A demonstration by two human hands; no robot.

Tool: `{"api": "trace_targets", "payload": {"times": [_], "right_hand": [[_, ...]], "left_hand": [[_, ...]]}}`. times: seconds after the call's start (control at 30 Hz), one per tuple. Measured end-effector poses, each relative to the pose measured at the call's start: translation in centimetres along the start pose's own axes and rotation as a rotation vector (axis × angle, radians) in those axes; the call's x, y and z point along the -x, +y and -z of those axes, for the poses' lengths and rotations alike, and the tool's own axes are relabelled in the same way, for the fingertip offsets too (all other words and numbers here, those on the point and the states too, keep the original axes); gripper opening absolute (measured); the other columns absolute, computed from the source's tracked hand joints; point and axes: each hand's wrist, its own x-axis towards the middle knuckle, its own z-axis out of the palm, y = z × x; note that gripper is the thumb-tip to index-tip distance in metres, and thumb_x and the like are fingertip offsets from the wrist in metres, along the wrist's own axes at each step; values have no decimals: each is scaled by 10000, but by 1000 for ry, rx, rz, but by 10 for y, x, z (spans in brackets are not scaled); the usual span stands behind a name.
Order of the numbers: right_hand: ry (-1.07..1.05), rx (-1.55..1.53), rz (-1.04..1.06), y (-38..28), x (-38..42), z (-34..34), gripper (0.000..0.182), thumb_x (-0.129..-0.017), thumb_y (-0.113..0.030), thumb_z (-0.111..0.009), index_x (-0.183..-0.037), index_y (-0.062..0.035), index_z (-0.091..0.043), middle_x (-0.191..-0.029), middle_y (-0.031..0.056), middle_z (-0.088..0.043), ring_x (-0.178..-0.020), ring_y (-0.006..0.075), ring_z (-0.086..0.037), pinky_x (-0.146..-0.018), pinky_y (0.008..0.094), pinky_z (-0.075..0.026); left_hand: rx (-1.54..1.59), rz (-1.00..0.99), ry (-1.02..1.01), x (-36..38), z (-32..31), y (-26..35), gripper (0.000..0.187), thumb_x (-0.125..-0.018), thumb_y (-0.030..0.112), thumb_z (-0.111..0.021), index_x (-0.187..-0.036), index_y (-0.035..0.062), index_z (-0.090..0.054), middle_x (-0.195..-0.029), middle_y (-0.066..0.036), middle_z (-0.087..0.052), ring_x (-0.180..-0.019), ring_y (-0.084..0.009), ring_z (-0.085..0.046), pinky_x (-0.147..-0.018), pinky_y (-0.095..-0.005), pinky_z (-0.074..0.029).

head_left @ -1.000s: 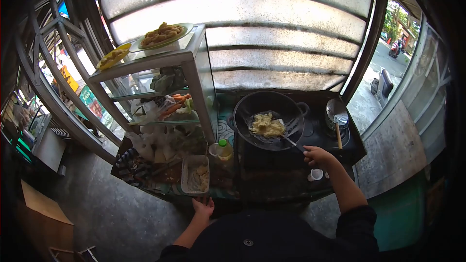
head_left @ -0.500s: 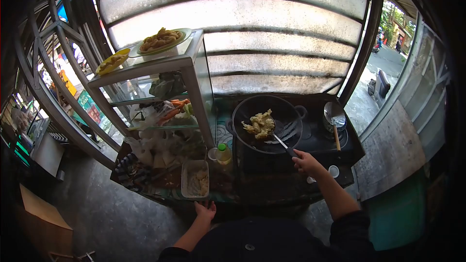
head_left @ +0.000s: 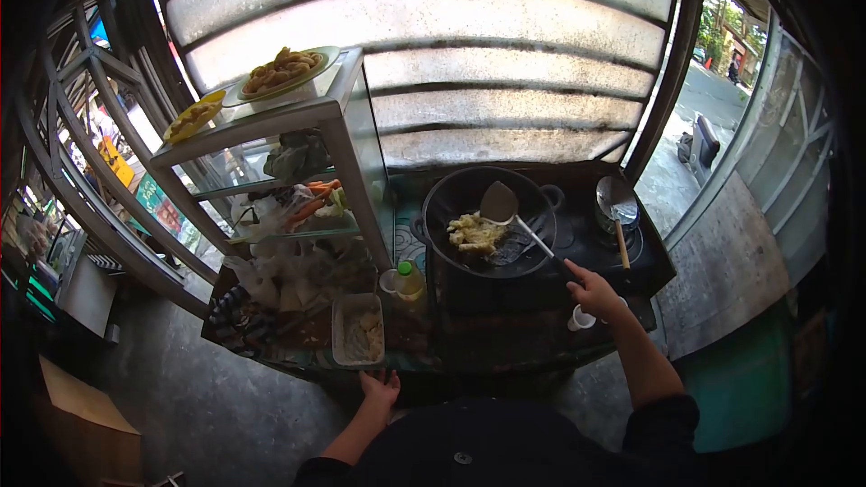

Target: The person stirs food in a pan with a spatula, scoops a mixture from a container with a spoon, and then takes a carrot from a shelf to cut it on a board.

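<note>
My right hand (head_left: 593, 293) is closed round the dark handle of a spatula (head_left: 535, 239). The spatula's broad blade is raised over the wok (head_left: 439, 251), on the side of the food away from me. A lumpy yellowish mass of food (head_left: 475, 234) lies in the wok, just left of the blade. My left hand (head_left: 379, 390) is at the counter's front edge with fingers apart and nothing in it. Right beyond its fingertips stands a white plastic tub (head_left: 341, 343) with some pale food remains; whether the fingers touch the edge cannot be made out.
A glass display case (head_left: 336, 117) with vegetables and plates of fried food (head_left: 284, 72) on top stands left. A green-capped bottle (head_left: 410, 282) is beside the wok. To the right are a small pot (head_left: 618, 207) with a wooden-handled utensil and a white cup (head_left: 582, 317).
The food has come off the spatula into the wok. The blade has turned and lifted up and away from it. My right hand shifted slightly right; my left hand stays about where it was.
</note>
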Motion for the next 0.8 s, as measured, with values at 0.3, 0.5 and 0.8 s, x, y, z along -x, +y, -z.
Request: {"api": "trace_targets", "payload": {"times": [0.3, 0.5, 0.8], "right_hand": [[174, 337, 101, 70, -42, -9, 489, -859, -157, -484, -1327, -84, -364, -972, 204, -604, -767, 334, -612, -674, 375, -478], [-309, -838, -589, 9, -40, -23, 531, -909, -137, -433, -1393, -139, -214, -728, 22, -486, -486, 40, -371, -426, 153, -345], [-344, -1074, -547, -16, -41, -33, 474, -903, -102, -456, -1353, -128, -308, -732, -3, -459, -499, 35, -390, -410, 125, -314]], "left_hand": [[43, -10, -9, 1, -8, 5, 441, -851, 518, -424, -1196, 242, -409, -1174, -19, -433, -852, -249, -520, -668, -345, -431], [80, -57, -16, 2, 0, 7, 450, -885, 524, -326, -1219, 233, -409, -1168, -15, -463, -869, -246, -521, -695, -351, -421], [95, -58, 62, 3, -5, 11, 427, -902, 508, -315, -1203, 222, -416, -1133, -20, -470, -875, -245, -516, -719, -356, -402]]}}
